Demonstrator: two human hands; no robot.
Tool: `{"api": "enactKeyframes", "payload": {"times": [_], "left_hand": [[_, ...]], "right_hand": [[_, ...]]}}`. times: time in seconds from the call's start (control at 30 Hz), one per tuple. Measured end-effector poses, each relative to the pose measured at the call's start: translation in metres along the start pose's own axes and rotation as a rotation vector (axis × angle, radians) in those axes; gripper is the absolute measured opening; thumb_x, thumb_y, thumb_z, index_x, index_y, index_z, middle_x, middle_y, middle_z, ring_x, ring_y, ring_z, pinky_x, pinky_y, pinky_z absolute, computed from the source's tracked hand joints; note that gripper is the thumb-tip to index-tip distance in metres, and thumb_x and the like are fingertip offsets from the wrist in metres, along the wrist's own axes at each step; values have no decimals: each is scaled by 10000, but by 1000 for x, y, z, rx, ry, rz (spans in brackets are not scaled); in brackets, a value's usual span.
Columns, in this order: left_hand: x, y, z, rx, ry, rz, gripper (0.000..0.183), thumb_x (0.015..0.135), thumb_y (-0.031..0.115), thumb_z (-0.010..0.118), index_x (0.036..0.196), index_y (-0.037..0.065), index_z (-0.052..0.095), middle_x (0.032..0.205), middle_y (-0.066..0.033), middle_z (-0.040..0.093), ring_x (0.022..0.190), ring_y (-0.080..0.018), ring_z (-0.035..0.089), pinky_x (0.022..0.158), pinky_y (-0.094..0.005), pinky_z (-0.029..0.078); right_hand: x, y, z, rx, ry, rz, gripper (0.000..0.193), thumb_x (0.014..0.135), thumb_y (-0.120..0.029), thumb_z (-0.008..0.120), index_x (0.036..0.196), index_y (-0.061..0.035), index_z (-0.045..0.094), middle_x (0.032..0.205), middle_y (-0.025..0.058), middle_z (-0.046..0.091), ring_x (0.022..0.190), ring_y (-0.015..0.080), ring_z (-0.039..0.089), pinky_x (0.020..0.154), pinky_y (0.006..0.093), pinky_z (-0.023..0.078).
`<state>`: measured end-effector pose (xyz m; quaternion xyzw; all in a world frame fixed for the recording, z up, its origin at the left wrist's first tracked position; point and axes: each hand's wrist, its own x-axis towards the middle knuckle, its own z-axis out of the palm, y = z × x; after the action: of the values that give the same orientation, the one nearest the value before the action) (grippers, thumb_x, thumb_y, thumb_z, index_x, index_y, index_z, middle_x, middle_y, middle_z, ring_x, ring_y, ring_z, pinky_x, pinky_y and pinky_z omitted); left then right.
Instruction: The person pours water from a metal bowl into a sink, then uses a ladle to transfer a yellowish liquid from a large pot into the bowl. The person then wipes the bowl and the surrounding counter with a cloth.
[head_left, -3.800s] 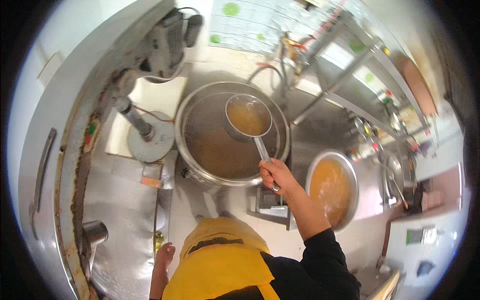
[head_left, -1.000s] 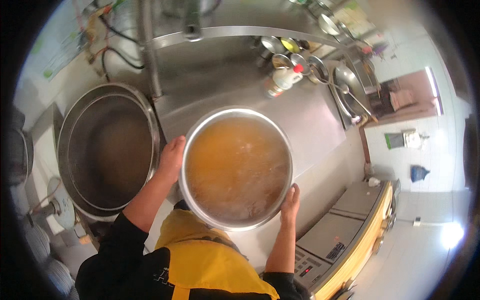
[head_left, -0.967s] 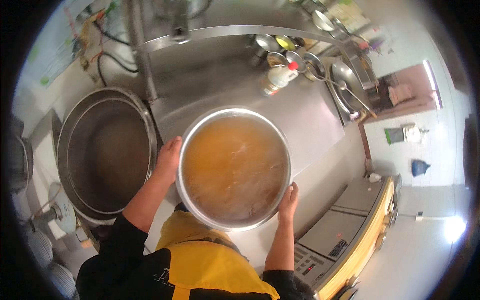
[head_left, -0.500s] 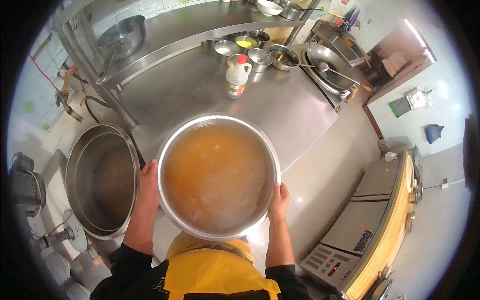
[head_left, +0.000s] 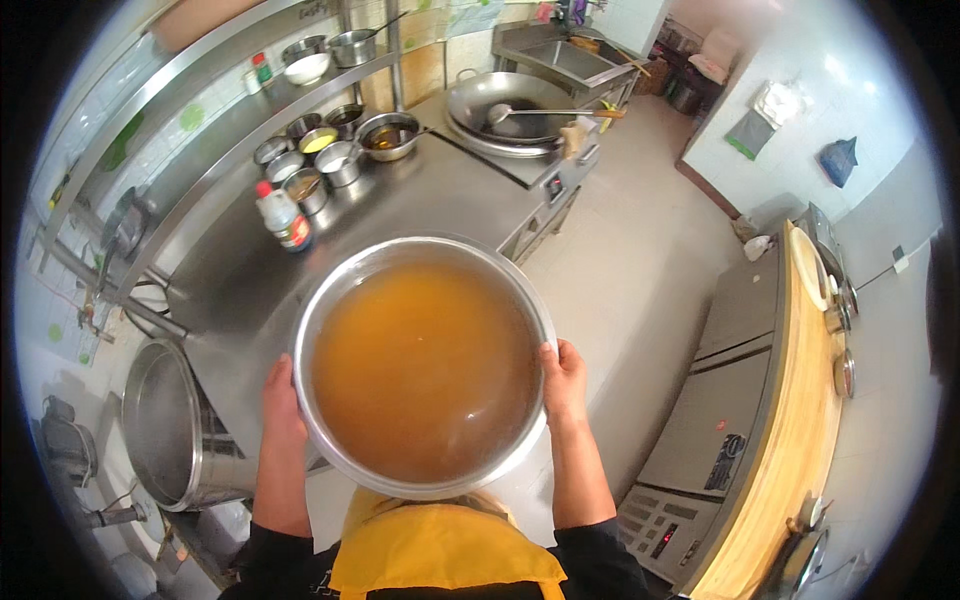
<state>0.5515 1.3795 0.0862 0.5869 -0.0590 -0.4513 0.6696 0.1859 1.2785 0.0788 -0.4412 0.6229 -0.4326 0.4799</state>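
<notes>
Between my hands is a wide round steel basin (head_left: 420, 487), held level in front of my yellow apron. Cloudy orange-brown liquid (head_left: 420, 370) fills much of it. My left hand (head_left: 282, 398) grips the left side of the basin, its fingers mostly hidden behind the wall. On the opposite side, my right hand (head_left: 565, 382) clasps the rim with the thumb on top and the other fingers curled beneath. Beyond the basin, a bottle (head_left: 284, 218) with a red cap stands on the steel counter (head_left: 400, 212).
A large steel stockpot (head_left: 160, 430) stands at lower left. Several small steel pots (head_left: 342, 168) line the counter's back under a shelf (head_left: 215, 165). Farther right, a ladle (head_left: 500, 113) rests in a wok (head_left: 530, 92). A steel cabinet (head_left: 735, 400) with a wooden top (head_left: 795, 450) runs along the right.
My view has turned to the right; the counter, bottle and stockpot appear farther left, and the wok too. The basin stays in both hands, its liquid still inside.
</notes>
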Motion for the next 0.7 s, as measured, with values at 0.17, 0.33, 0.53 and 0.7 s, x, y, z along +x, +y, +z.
{"api": "enactKeyframes", "payload": {"times": [0.17,0.33,0.53,0.7], "left_hand": [[4,-44,148,7,-52,-121,263,994,236,514,1144,25,562,1051,-91,630,920,-211,624,824,-381,535],[31,-106,316,60,-365,-114,307,1013,266,483,1138,-2,565,1031,-86,624,917,-182,608,817,-346,519],[89,-171,507,108,-527,-225,305,1002,289,507,1120,20,589,1005,-14,606,964,-112,532,872,-308,448],[134,-205,672,164,-597,-145,261,1000,286,507,1044,48,603,938,27,558,892,-75,469,833,-265,402]], "right_hand": [[62,-10,-117,-43,140,56,301,971,-199,531,1102,63,598,986,101,654,904,163,579,821,321,463],[140,-7,-231,19,353,-3,253,974,-168,520,1095,39,601,948,60,640,872,151,571,804,303,456],[257,-15,-335,90,508,-55,230,975,-172,531,1042,36,601,919,53,633,823,129,569,757,285,463],[377,-46,-405,57,584,-40,249,970,-187,545,1056,39,601,928,56,632,824,135,568,754,284,467]]}}
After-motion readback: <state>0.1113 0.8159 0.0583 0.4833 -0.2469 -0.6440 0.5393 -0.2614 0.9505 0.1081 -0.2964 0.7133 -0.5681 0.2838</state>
